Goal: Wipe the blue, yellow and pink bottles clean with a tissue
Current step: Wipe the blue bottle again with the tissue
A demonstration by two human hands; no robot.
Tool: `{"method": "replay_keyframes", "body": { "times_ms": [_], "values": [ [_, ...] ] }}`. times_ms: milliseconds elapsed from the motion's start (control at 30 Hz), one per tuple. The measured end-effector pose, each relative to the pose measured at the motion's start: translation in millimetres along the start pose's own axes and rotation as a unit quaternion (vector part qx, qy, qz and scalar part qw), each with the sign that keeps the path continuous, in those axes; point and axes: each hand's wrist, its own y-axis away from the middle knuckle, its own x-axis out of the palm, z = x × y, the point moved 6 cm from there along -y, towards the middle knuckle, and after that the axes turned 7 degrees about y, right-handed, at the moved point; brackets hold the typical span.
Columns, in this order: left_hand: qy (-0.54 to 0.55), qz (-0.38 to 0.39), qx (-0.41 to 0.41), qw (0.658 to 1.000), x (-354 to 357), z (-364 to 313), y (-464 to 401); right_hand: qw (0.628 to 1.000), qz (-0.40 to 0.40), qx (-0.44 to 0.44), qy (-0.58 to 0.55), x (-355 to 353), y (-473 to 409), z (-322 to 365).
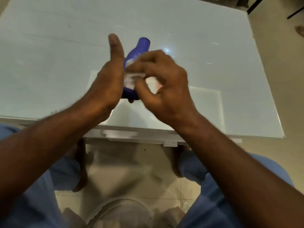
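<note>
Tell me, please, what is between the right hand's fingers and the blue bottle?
A crumpled white tissue. In the head view the right hand presses it against the blue bottle, which the left hand holds above the glass table.

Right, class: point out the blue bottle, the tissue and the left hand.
blue bottle (143,44): head view, on its neck near the cap end.
tissue (131,79): head view, on the white wad against the bottle.
left hand (107,83): head view, on its back.
</note>
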Motion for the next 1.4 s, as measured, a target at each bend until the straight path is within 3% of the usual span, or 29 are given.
{"method": "replay_keyframes", "body": {
  "times_ms": [133, 233, 300, 433, 533, 733, 867, 967, 1167, 1300, 1400],
  "values": [
    [0.024, -0.009, 0.000, 1.000, -3, 2, 1, 0.997, 0.033, -0.045, 0.046, 7, 0, 6],
    [-0.015, 0.005, -0.003, 1.000, 4, 6, 0, 0.997, -0.021, 0.053, 0.059, -12, -14, -18],
    [0.014, 0.002, -0.016, 1.000, 4, 6, -2, 0.994, -0.031, 0.083, 0.061, -18, -16, -25],
    [0.106, -0.039, -0.054, 0.992, -10, 4, -9, 0.996, 0.041, 0.004, 0.080, 3, 2, -1],
    [0.095, -0.044, -0.063, 0.993, -14, 7, -7, 0.994, 0.055, -0.041, 0.079, 8, 5, 5],
    [0.053, -0.010, -0.056, 0.997, -1, 14, -2, 0.994, -0.017, 0.092, 0.054, -13, -14, -26],
    [0.116, -0.046, -0.052, 0.991, -12, 6, -10, 0.999, 0.034, 0.023, 0.011, 4, -1, -6],
    [0.099, -0.034, -0.041, 0.994, -10, 6, -9, 0.999, 0.029, -0.010, 0.009, 4, -3, -3],
    [0.048, 0.009, -0.047, 0.998, 7, 12, -3, 0.991, -0.059, 0.115, 0.014, -16, -15, -35],
    [0.132, -0.041, -0.040, 0.990, -9, 4, -10, 0.999, 0.012, 0.035, -0.026, 3, -3, -8],
    [0.097, -0.037, -0.029, 0.994, -9, 5, -7, 0.999, 0.001, 0.039, -0.023, 1, -5, -9]
  ]
}}
